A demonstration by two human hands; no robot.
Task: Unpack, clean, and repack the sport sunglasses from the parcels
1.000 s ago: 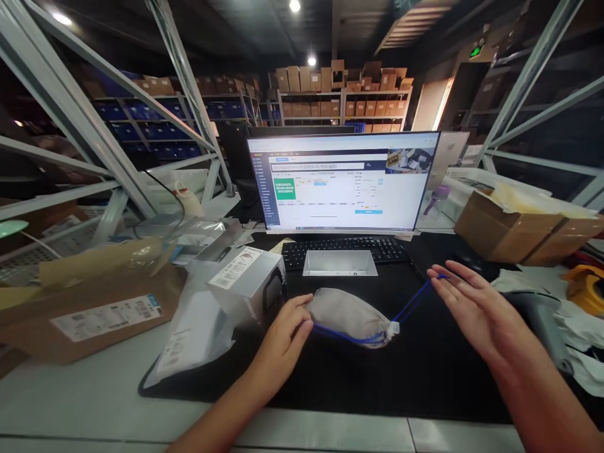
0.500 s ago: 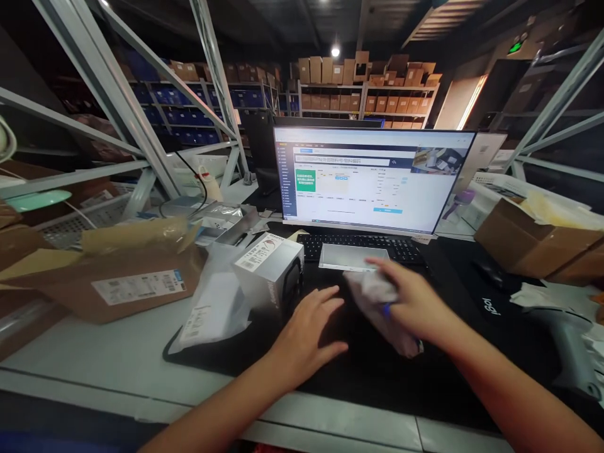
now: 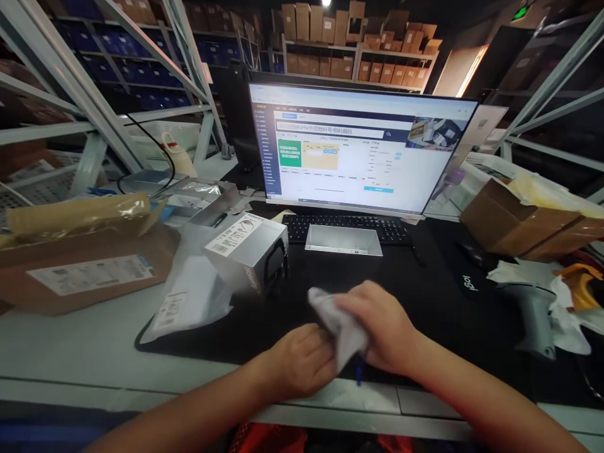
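Observation:
Both hands meet above the black desk mat (image 3: pixel 264 333) near the front edge of the desk. My right hand (image 3: pixel 389 330) is closed on a crumpled whitish plastic bag (image 3: pixel 346 330), blurred by motion. My left hand (image 3: pixel 302 362) has its fingers curled in against the bag's left side, gripping it. A small blue piece (image 3: pixel 359 371) hangs below the right hand; what it is I cannot make out. Left of the hands stands a grey product box (image 3: pixel 248 255) with a white label, beside a translucent plastic bag (image 3: pixel 191 296) bearing a barcode label.
A shallow clear tray (image 3: pixel 343 241) lies against the keyboard (image 3: pixel 391 231), under a lit monitor (image 3: pixel 330 170). An open cardboard box (image 3: pixel 89 277) stands at left, another carton (image 3: pixel 514 220) at right. A grey barcode scanner (image 3: pixel 535 318) and a mouse (image 3: pixel 472 255) are at right.
The right hand has brought the crumpled bag down and left, toward me. My left hand, spread before, has closed against the bag. The camera view has tilted down.

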